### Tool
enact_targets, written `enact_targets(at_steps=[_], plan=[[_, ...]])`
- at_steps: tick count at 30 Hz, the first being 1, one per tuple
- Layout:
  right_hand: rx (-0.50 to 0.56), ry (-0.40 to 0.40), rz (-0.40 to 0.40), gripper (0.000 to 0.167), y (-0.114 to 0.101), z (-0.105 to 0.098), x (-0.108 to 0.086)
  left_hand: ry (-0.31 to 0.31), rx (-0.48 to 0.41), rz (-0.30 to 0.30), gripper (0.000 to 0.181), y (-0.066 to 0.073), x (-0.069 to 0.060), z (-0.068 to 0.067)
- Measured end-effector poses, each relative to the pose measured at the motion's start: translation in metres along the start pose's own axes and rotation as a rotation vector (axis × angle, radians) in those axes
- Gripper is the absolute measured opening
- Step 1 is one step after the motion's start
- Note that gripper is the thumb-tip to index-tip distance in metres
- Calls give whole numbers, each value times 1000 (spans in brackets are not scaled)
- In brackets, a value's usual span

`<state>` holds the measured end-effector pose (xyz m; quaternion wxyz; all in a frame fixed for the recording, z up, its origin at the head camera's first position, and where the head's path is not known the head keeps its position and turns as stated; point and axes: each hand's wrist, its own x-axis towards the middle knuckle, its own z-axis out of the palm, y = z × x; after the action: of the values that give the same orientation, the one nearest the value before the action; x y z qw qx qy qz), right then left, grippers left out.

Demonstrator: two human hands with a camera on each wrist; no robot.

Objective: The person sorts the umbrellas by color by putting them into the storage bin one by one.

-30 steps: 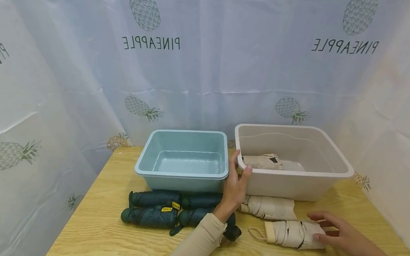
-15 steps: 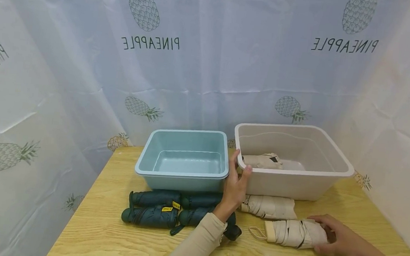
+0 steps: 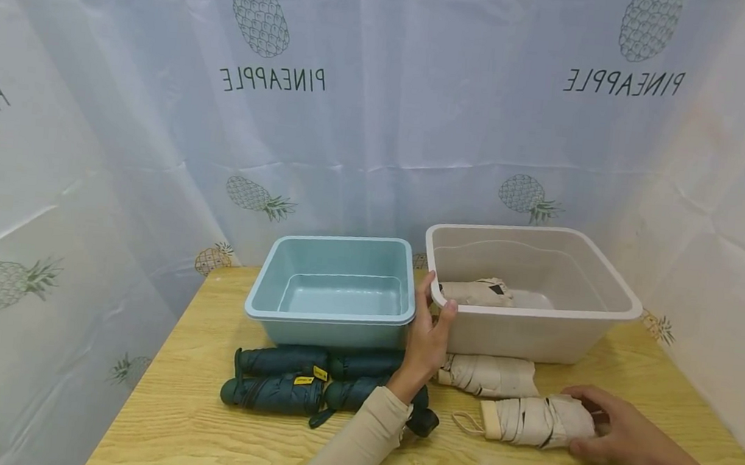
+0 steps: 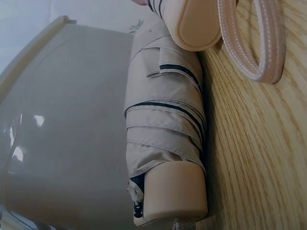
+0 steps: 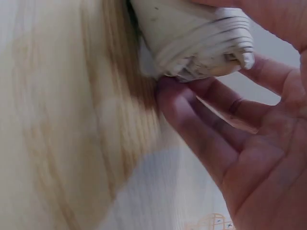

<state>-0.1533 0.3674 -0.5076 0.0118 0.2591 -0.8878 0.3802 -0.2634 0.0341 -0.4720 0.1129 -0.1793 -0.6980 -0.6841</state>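
In the head view my left hand [image 3: 427, 348] holds the front left corner of the beige bin [image 3: 536, 339], thumb on the front and fingers along the left side. My right hand [image 3: 624, 435] grips the right end of the nearer beige folded umbrella [image 3: 538, 422]; in the right wrist view its fingers [image 5: 201, 139] curl round that end. A second beige folded umbrella [image 3: 489, 376] lies behind it, against the bin; the left wrist view shows it close up [image 4: 165, 115]. Another beige umbrella [image 3: 476, 293] lies inside the bin at the left.
A light blue bin [image 3: 330, 332] stands left of the beige one. Several dark green folded umbrellas [image 3: 279, 393] lie in front of it on the wooden table [image 3: 182, 430], partly hidden by my left arm. A pineapple-print curtain [image 3: 383, 115] surrounds the table.
My right hand has closed from hovering loosely over the nearer beige umbrella to gripping its right end, which has shifted slightly upward in view. My left hand has stayed on the bin.
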Motion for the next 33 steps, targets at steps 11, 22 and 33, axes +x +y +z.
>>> enact_targets(at_steps=[11, 22, 33], plan=[[192, 17, -15, 61, -13, -1, 4, -1, -11, -9, 62, 0, 0, -1], [352, -4, 59, 61, -31, -10, 12, -3, -16, -13, 63, 0, 0, -1], [370, -24, 56, 58, -36, -16, 17, -5, -9, 3, 62, -1, 1, 0]])
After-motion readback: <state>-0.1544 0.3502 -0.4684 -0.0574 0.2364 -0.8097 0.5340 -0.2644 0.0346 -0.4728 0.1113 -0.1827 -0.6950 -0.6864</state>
